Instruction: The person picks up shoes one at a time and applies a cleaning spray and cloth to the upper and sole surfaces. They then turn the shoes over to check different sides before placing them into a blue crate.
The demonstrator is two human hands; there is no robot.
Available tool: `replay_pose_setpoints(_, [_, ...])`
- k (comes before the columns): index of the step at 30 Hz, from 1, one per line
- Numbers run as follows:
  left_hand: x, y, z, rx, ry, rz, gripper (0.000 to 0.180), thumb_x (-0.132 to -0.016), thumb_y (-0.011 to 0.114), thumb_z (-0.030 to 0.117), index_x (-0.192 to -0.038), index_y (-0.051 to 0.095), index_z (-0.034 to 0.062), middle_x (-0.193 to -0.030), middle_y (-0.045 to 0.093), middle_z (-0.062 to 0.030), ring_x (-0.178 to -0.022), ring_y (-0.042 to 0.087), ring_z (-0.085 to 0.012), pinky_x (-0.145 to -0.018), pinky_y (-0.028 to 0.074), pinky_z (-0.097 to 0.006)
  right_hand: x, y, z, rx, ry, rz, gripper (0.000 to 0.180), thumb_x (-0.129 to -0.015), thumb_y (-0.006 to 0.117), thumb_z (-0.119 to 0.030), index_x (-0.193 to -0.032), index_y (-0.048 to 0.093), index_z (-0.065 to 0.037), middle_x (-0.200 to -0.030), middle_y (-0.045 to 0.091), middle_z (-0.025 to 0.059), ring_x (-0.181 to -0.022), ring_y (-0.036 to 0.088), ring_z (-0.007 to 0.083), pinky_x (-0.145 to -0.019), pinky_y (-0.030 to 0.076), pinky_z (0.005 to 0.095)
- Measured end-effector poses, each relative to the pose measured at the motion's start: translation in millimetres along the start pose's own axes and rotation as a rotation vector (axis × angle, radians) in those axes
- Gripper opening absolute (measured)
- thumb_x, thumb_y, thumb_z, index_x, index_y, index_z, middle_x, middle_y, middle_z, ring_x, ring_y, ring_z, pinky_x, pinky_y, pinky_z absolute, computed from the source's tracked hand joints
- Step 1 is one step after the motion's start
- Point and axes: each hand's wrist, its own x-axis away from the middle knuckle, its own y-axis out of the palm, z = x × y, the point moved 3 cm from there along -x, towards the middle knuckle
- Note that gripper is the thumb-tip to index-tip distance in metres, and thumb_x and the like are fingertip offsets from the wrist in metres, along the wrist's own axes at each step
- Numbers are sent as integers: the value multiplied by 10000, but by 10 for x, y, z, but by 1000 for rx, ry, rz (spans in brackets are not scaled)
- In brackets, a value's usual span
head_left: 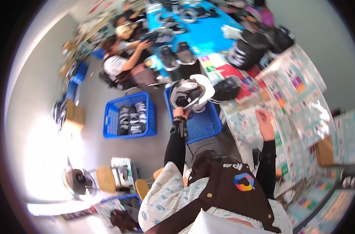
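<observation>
My left hand (180, 112) is closed on the lower rim of a white and black helmet-like thing (177, 91). Its hollow, dark-lined side shows, and it is above a blue plastic basket (203, 126). Other pale pieces are partly visible in that basket. My right hand (265, 124) is over the paper-covered table (243, 117), with its fingers loosely bent and nothing visible in it. A glossy black rounded thing (227, 89) sits at the table's edge, just right of the helmet-like thing.
To the left, another blue basket (150, 117) on the floor holds several black-and-white pieces. A blue-topped table (212, 35) ahead carries black rounded items. At its left side sits a person (117, 64), arms stretched toward the table. Large black items (247, 48) stand at the far right.
</observation>
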Motion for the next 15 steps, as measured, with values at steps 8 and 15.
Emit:
replay_pose_setpoints(8, [-1191, -1482, -246, -1154, -232, 97, 550, -773, 552, 704, -907, 697, 190, -940, 693, -55, -921, 664, -270, -800, 511, -544, 310, 277, 215, -185, 83, -239, 161, -952, 639, -100, -1052, 677, 21, -946, 715, 68, -896, 673, 139, -814, 515, 271])
replay_pose_setpoints(15, [-1376, -1558, -82, -1303, -179, 437, 616, -750, 531, 766, -790, 659, 165, -794, 653, -33, -821, 644, -227, -782, 505, -521, 303, 115, 242, -272, 139, -217, 137, -961, 610, -56, -1046, 674, 30, -985, 722, 76, -917, 669, 126, -845, 507, 259])
